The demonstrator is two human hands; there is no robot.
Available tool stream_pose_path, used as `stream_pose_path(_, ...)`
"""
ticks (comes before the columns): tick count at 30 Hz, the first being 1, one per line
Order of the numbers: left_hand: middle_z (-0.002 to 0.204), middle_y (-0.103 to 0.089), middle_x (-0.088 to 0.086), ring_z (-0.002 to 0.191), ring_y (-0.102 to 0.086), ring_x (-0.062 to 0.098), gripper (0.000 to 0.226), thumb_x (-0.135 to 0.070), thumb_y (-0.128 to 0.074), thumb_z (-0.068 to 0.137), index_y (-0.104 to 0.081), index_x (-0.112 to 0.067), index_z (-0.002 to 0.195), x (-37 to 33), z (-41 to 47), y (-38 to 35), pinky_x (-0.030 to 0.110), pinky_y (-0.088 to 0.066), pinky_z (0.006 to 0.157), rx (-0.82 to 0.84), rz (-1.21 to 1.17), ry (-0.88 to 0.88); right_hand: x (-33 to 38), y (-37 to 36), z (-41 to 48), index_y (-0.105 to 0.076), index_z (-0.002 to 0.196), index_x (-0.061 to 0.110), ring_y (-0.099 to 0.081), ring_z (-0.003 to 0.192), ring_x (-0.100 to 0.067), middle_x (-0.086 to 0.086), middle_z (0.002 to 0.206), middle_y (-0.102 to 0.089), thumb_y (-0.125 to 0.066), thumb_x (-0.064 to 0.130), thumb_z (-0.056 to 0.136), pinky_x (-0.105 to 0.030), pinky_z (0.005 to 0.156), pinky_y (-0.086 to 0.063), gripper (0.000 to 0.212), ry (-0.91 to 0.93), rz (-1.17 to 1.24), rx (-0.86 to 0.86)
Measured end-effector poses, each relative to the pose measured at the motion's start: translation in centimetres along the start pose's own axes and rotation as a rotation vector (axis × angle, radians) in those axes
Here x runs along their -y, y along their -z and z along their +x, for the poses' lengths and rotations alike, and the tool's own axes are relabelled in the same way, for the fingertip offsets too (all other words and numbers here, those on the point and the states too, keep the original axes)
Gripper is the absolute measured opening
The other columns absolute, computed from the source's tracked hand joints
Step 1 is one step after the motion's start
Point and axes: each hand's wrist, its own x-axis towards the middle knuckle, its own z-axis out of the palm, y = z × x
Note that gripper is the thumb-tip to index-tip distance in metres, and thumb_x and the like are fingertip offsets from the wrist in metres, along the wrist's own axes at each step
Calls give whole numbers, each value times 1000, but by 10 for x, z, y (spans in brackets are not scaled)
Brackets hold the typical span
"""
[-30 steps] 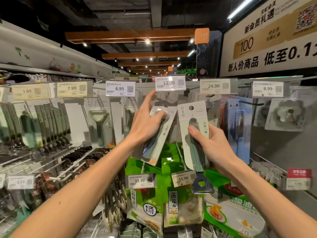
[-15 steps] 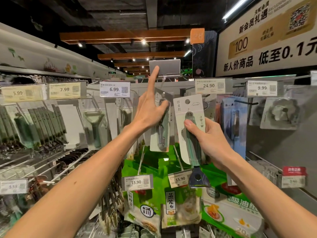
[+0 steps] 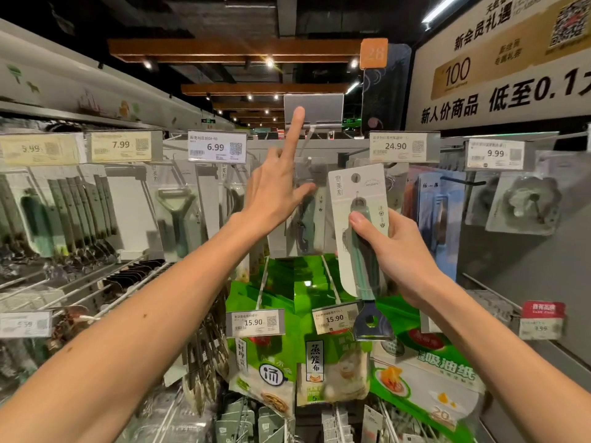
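My right hand (image 3: 396,254) grips a green-handled kitchen tool on a white card (image 3: 359,199) in front of the peg rack. Its metal head (image 3: 372,324) hangs below my fist. My left hand (image 3: 271,190) reaches up to the rack. The straight index finger pushes a flipped-up price tag holder (image 3: 315,108) above the hook. The thumb lies against a similar carded tool in a clear pack (image 3: 307,219) that hangs on that hook. The other left fingers are hidden behind the palm.
Price tags 6.99 (image 3: 216,147) and 24.90 (image 3: 398,147) flank the hook. Peelers (image 3: 174,212) and knives hang at left, green bagged goods (image 3: 287,346) below, blue packs (image 3: 438,212) at right. Wire pegs (image 3: 96,282) stick out at lower left.
My left hand lifted the clear pack up to the hook while the index finger flipped the price tag up. Its thumb has since straightened off the pack. My right hand kept its grip.
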Motion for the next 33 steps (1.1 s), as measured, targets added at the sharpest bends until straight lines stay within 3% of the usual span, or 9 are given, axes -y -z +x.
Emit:
stream_pose_path(3,108,-57,11,80,-57,20,96,-31,-68,92,4,-37,156,-3,-9,19,29,-38,70,34,65,6,1,2,-4,-67,103,28,-70,85,3,16,93,-75,-60,24,95,-10,66,-51,12,9,-30,-1)
stream_pose_path(5,111,-62,5,88,-61,16,80,-23,-63,95,-13,-36,156,-9,-19,32,28,-42,78,94,-32,35,1,-1,-7,-67,100,28,-69,83,4,18,90,-75,-60,23,95,-8,65,-50,10,11,-28,-1)
stream_pose_path(8,104,-66,-10,80,-65,2,35,-16,-58,98,-58,-29,131,-18,-41,46,31,-57,85,240,-351,145,-1,-8,-13,-67,98,28,-69,80,5,21,86,-75,-60,23,94,-9,64,-50,9,10,-4,11)
stream_pose_path(10,95,-70,-3,78,-69,11,18,-21,-54,101,-66,-21,114,-23,-60,51,36,-59,75,335,-672,294,-4,-19,-19,-68,98,27,-69,82,4,19,90,-75,-62,30,88,-10,66,-50,12,14,-2,28)
stream_pose_path(13,85,-66,1,72,-64,8,18,-31,-55,100,-66,-18,104,-20,-87,55,25,-51,59,400,-865,439,-13,-42,-27,-69,99,24,-70,83,-1,13,94,-77,-61,38,79,-14,69,-52,26,4,2,81)
stream_pose_path(17,94,-69,9,69,-58,8,23,-16,-67,93,-65,-10,115,10,-116,64,25,-50,59,380,-872,533,-30,-86,-35,-69,99,24,-70,79,0,14,88,-76,-61,32,81,-12,66,-50,21,-18,40,185)
stream_pose_path(25,98,-72,2,65,-64,-3,25,-8,-61,96,-64,-7,121,107,-168,131,13,-46,54,200,-825,778,-54,-207,-28,-67,108,22,-71,92,-5,11,99,-76,-73,17,79,-16,75,-53,29,-82,68,432)
stream_pose_path(30,103,-75,7,89,-74,20,19,-17,-64,95,-65,-10,112,187,-192,200,29,-56,66,37,-746,895,-44,-318,-24,-61,111,19,-70,89,3,24,94,-74,-71,2,83,-9,69,-51,34,-107,129,631)
stream_pose_path(33,94,-77,3,87,-74,19,15,-17,-64,94,-66,-8,107,236,-199,243,28,-57,64,-64,-729,928,-37,-382,-20,-53,117,20,-72,91,-6,15,99,-75,-73,-1,81,-19,71,-56,46,-141,149,674)
